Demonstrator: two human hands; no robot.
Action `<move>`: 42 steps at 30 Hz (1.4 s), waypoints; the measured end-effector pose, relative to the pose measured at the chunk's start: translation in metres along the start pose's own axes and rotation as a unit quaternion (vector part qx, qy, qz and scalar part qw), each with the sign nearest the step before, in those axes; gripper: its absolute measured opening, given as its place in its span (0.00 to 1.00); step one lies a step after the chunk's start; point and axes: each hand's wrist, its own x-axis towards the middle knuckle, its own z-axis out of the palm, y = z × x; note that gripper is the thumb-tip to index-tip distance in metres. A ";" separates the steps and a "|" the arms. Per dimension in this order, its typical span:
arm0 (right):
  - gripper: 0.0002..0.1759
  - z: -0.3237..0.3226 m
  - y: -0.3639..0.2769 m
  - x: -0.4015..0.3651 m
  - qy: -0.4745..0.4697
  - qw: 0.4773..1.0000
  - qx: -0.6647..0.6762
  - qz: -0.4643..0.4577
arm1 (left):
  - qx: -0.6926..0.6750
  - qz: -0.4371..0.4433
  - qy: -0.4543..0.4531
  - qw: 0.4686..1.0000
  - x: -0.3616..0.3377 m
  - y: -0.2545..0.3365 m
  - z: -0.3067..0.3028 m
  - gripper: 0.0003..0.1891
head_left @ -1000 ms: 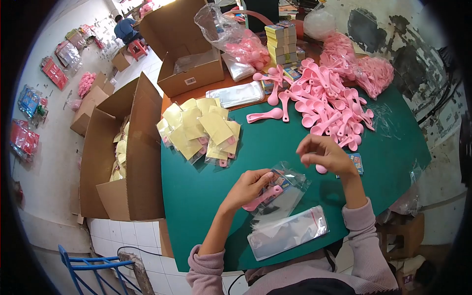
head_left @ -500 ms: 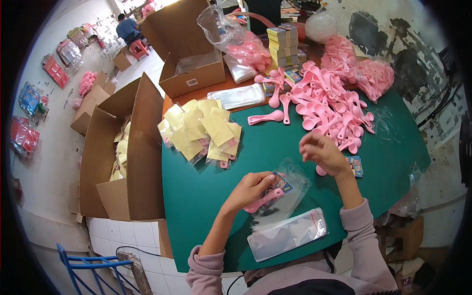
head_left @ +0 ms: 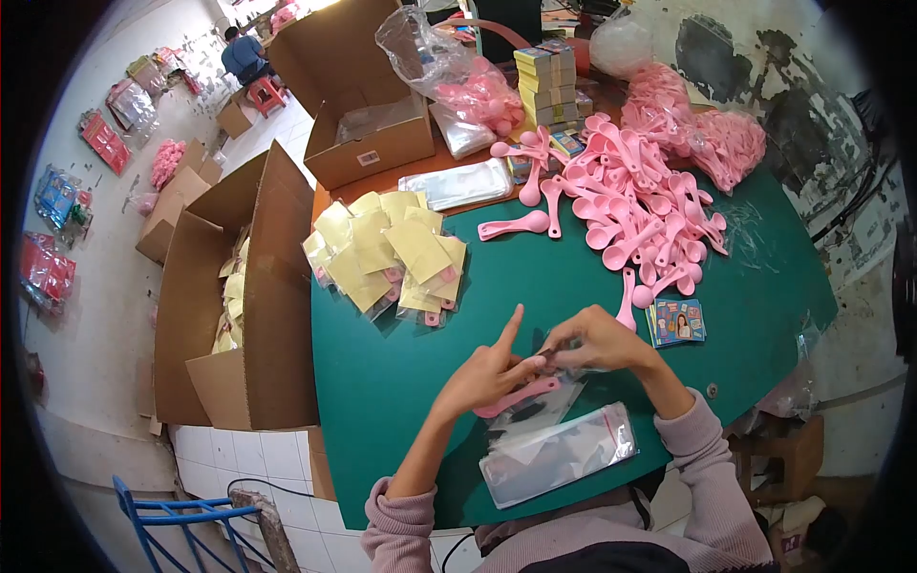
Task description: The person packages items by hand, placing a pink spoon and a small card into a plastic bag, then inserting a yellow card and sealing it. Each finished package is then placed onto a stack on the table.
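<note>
In front of me a clear plastic bag (head_left: pixel 540 413) holds a pink spoon (head_left: pixel 518 395). My left hand (head_left: pixel 480 375) grips the bag near the spoon, its index finger pointing up and away. My right hand (head_left: pixel 604 339) is closed in a pinch at the bag's far end, close to the left fingertips. The card seen there earlier is mostly covered by the hands. Just below lies a stack of flat clear bags (head_left: pixel 564 460). To the right of my right hand are printed cards (head_left: pixel 678 325), with one pink measuring spoon (head_left: pixel 627 304) beside them.
A large heap of pink spoons (head_left: pixel 640 196) covers the back right of the green table (head_left: pixel 382 411). Filled bags with yellow cards (head_left: pixel 382 244) lie at left. Open cardboard boxes (head_left: pixel 282 315) stand beside and behind the table. A person (head_left: pixel 245 57) sits far back.
My right hand has moved left and down, from open above the table to a pinch at the bag. My left index finger has lifted. The printed cards at right are now uncovered.
</note>
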 end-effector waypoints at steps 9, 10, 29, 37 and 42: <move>0.08 -0.024 0.004 -0.004 0.085 0.981 0.148 0.094 | -0.198 0.049 -0.050 0.978 -0.001 -0.025 -0.044 0.31; 0.08 -0.025 0.003 -0.005 0.059 0.979 0.138 0.138 | -0.211 0.048 -0.049 0.975 -0.001 -0.026 -0.044 0.30; 0.15 0.022 -0.006 0.001 0.057 0.974 -0.205 -0.084 | -0.392 -0.110 -0.037 0.913 -0.012 -0.025 0.017 0.26; 0.12 0.029 -0.011 -0.002 0.029 0.961 -0.255 -0.102 | -0.422 -0.106 -0.007 0.900 -0.013 -0.025 0.017 0.23; 0.10 0.037 -0.012 -0.001 0.064 0.939 -0.311 -0.134 | -0.448 -0.110 0.022 0.887 -0.011 -0.029 0.017 0.24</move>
